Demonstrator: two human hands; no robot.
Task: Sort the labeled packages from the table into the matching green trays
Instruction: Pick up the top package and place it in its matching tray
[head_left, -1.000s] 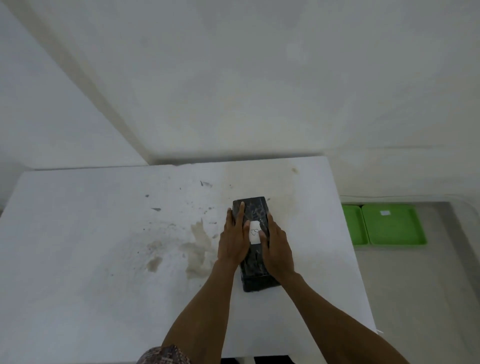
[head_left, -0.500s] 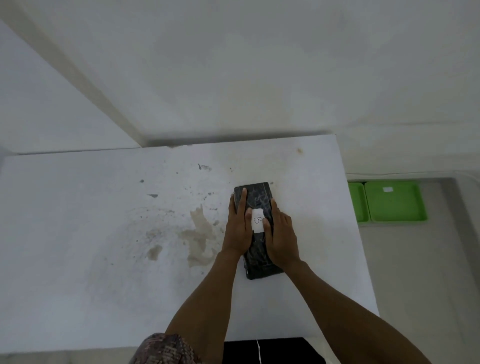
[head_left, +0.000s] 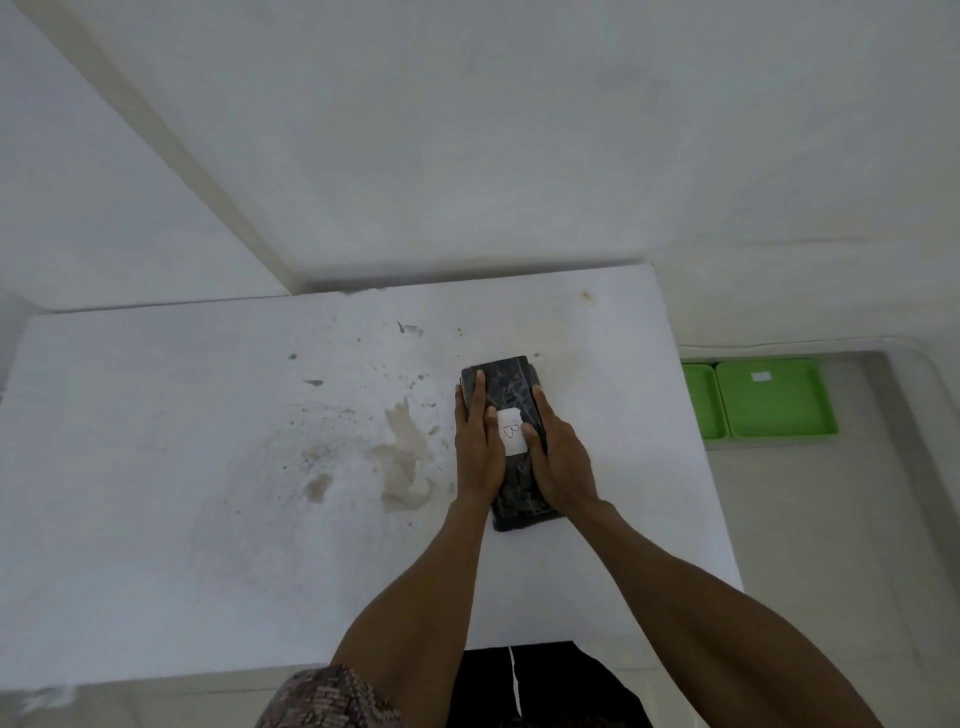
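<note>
A black wrapped package (head_left: 506, 392) lies on the white table (head_left: 208, 493), right of its middle. A white label (head_left: 511, 432) with a handwritten letter, likely B, sits on its top. My left hand (head_left: 477, 449) presses flat along the package's left side and my right hand (head_left: 558, 457) along its right side, so both clasp it. Two green trays lie on the floor to the right of the table: a narrow sliver of one (head_left: 698, 402) and a wider one (head_left: 776, 402) with a small white tag.
The table top is stained brown (head_left: 402, 462) left of the package. Its right edge runs close to the package. White walls stand behind the table and the floor is pale grey to the right.
The view has shifted slightly, as the head moved back. Both hands stay clasped on the package in the same place on the table.
</note>
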